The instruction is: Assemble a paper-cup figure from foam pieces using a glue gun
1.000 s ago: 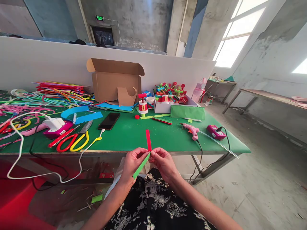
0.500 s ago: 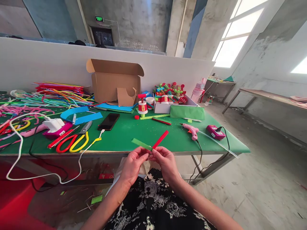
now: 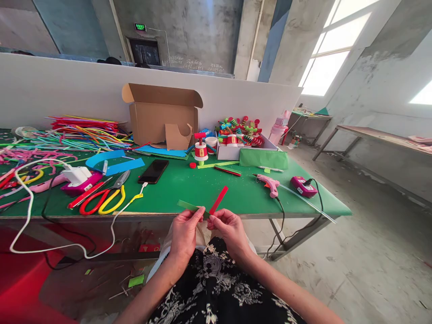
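My left hand (image 3: 185, 228) pinches a green paper strip (image 3: 186, 205) between thumb and fingers, just in front of the table edge. Close beside it, my right hand (image 3: 227, 228) is closed at the lower end of a red paper strip (image 3: 218, 200), which points up and to the right. The two strips meet at an angle between my fingertips; the fingers hide how they join. Beyond the hands stand a red-and-white paper cup figure (image 3: 201, 150) and a pink glue gun (image 3: 269, 184).
Scissors (image 3: 107, 198), a phone (image 3: 153, 171) and a white cable (image 3: 72, 245) lie left on the green table (image 3: 189, 184). Pipe cleaners (image 3: 84, 135) are heaped behind. A cardboard box (image 3: 162, 112) and a white box of figures (image 3: 232, 154) stand at the back. A power socket (image 3: 303, 186) sits right.
Both hands have shifted slightly left with the strips. The left thumb now lies higher over the green strip, and the red strip's tip has moved left.
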Tool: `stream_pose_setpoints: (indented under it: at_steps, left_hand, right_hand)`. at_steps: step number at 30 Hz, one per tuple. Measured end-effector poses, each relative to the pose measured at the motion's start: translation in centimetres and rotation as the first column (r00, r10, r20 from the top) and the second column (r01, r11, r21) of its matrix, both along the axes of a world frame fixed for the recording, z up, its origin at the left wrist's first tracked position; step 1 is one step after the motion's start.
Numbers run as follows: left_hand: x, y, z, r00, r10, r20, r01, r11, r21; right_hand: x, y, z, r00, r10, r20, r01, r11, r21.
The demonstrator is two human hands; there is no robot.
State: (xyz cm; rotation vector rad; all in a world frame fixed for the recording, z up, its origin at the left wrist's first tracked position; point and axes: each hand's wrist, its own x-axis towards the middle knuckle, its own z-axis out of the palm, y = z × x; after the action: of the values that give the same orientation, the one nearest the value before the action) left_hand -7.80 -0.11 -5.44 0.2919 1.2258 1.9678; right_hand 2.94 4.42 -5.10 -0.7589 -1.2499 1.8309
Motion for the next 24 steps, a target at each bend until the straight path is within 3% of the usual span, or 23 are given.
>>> stream_pose_setpoints:
  at_steps: [8, 12, 14, 16, 19, 24]
  left_hand:
    - [-4.5, -0.3, 1.5, 0.978, 0.207, 0.027, -0.209, 0.974, 0.088]
    - [-5.7, -0.6, 1.3, 0.957, 0.290, -0.006, -0.286, 0.949, 0.129]
    - [-5.1, -0.8, 0.9, 0.978, 0.191, -0.084, -0.183, 0.979, 0.090]
    - [-3.7, -1.0, 0.5, 0.984, -0.035, -0.176, 0.033, 0.999, -0.014]
    - [-1.3, -0.9, 0.4, 0.932, -0.284, -0.228, 0.263, 0.958, -0.117]
    - [0.5, -0.7, 0.8, 0.920, -0.317, -0.230, 0.299, 0.948, -0.110]
  right_hand:
    - [0.0, 0.0, 0.4, 1.000, 0.009, 0.000, -0.009, 0.999, -0.039]
    - [0.1, 0.4, 0.4, 0.999, -0.028, -0.023, 0.024, 0.989, -0.143]
    - [0.1, 0.6, 0.3, 0.998, -0.050, -0.025, 0.045, 0.981, -0.190]
    - [0.1, 0.6, 0.3, 0.997, -0.070, -0.033, 0.062, 0.978, -0.198]
    - [-0.1, 0.4, 0.4, 0.995, -0.082, -0.063, 0.072, 0.985, -0.155]
    - [0.0, 0.0, 0.6, 0.998, -0.031, -0.047, 0.029, 0.999, -0.044]
